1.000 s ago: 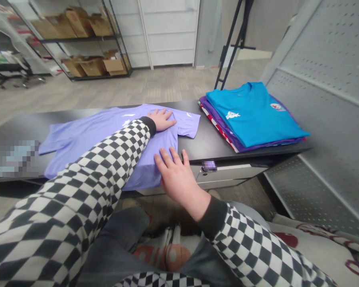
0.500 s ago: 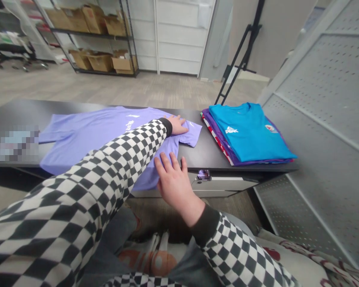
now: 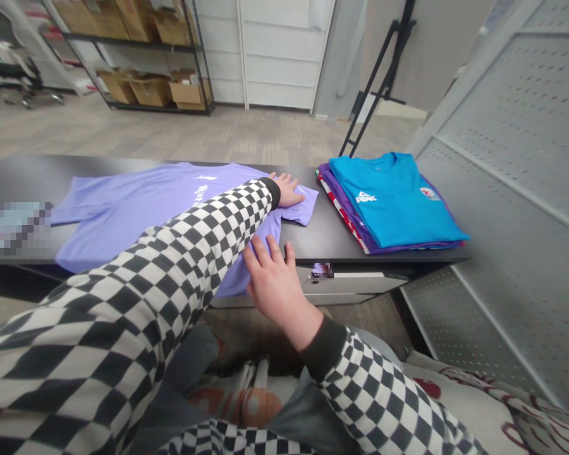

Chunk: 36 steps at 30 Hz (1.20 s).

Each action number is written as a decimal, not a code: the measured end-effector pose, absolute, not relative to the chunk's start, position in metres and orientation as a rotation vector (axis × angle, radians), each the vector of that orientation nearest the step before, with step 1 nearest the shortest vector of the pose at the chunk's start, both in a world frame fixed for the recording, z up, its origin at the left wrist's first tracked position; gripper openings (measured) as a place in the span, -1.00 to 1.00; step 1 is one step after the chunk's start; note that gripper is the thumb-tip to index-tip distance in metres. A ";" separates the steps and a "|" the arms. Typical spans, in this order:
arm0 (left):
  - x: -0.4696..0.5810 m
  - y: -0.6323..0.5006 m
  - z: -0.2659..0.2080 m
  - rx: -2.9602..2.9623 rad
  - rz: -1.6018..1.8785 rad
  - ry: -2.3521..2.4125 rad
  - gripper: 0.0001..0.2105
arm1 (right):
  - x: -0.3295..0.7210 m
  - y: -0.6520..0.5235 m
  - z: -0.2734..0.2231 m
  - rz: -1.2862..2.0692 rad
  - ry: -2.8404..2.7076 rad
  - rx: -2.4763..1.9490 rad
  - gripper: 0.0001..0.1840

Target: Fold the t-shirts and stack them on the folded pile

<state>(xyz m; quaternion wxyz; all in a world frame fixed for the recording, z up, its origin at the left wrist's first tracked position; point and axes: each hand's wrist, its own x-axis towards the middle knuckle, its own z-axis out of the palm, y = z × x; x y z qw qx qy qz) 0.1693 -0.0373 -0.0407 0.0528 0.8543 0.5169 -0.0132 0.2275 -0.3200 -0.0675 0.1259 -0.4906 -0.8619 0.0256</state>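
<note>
A lavender T-shirt (image 3: 142, 196) lies spread flat on the dark table (image 3: 308, 243), its neckline toward the far edge. My left hand (image 3: 288, 190) reaches across it and rests flat near the right shoulder and sleeve, fingers spread. Closer to me, my right hand (image 3: 275, 281) lies on the shirt's right side by the table's front edge, its fingers apart. My left forearm, in a checkered sleeve, hides part of the shirt and its white print. Neither hand grips anything.
A stack of folded shirts, blue one (image 3: 393, 202) on top, sits at the table's right end. A blurred flat item (image 3: 14, 224) lies at the left. Behind are a black stand (image 3: 384, 82) and shelves of cardboard boxes (image 3: 149, 88). A perforated grey panel (image 3: 526, 189) borders the right.
My left hand has slid slightly right and farther up, toward the shirt's sleeve. My right hand stays at nearly the same spot. The whole view has shifted a little.
</note>
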 end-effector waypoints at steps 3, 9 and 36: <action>0.176 -0.046 -0.044 2.655 0.051 1.531 -0.14 | 0.228 -0.320 -0.067 0.083 -2.522 -1.416 -0.29; 0.177 -0.056 -0.050 2.627 0.053 1.495 -0.19 | 0.228 -0.319 -0.066 0.092 -2.534 -1.426 -0.36; 0.198 -0.076 -0.049 2.736 0.049 1.322 -0.29 | 0.227 -0.316 -0.072 0.079 -2.533 -1.432 -0.38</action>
